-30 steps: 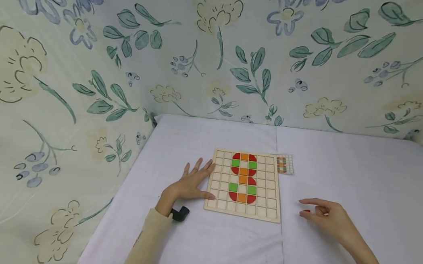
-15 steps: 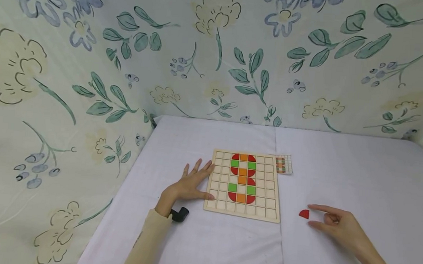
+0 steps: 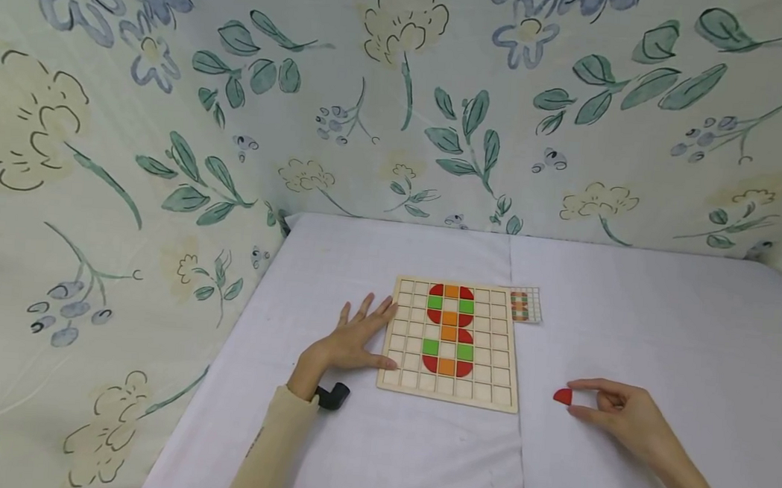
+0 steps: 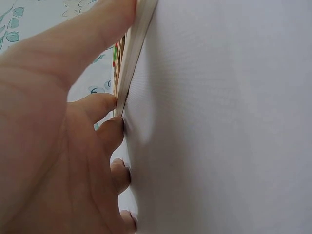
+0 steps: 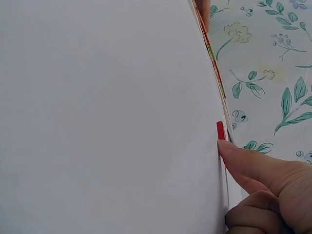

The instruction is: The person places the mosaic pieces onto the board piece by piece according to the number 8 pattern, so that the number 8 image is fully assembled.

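Note:
In the head view, a square wooden grid board lies on the table, with red, orange and green tiles down its middle columns. My left hand is spread along the board's left edge, thumb and fingertips against it. The left wrist view shows the thumb on the board's side. To the right of the board, my right hand pinches the straight edge of a red rounded tile between thumb and index finger. In the right wrist view the tile sticks out past the thumb tip, close over the cloth.
A small printed card with a gridded coloured pattern lies partly under the board's upper right edge. White cloth covers the table. A floral curtain hangs behind and at the left. A black device sits at the left wrist.
My right hand has shifted right and slightly down, bringing the red tile into view at its fingertips. Its thumb and index finger have since drawn closer together. The left hand and board stay put.

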`<act>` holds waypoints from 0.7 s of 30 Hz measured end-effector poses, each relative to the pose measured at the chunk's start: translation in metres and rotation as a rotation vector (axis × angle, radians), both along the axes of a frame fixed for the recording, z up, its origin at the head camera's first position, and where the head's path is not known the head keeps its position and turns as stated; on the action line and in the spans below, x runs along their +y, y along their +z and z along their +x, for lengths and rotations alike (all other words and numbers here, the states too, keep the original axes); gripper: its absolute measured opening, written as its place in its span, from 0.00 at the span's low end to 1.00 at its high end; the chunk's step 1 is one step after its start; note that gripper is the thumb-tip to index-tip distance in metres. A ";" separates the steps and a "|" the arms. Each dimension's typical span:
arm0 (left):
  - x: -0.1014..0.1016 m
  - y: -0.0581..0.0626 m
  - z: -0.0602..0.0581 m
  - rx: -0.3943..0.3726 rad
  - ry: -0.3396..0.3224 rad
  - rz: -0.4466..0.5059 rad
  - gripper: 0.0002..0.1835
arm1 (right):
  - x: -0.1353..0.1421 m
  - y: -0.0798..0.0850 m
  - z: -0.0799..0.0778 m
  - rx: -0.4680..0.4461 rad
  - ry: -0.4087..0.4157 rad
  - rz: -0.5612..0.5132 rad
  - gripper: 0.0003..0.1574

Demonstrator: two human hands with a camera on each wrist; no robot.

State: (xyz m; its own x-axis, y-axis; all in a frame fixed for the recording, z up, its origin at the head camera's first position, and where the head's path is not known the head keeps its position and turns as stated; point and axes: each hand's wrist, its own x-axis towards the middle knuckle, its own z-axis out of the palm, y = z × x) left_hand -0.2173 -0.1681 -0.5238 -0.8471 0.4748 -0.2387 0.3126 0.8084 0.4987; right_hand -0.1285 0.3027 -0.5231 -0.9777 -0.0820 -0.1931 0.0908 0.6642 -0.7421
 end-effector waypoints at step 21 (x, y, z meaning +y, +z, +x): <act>0.001 0.003 0.001 0.002 -0.005 0.003 0.61 | -0.005 -0.001 -0.005 0.018 0.000 0.029 0.26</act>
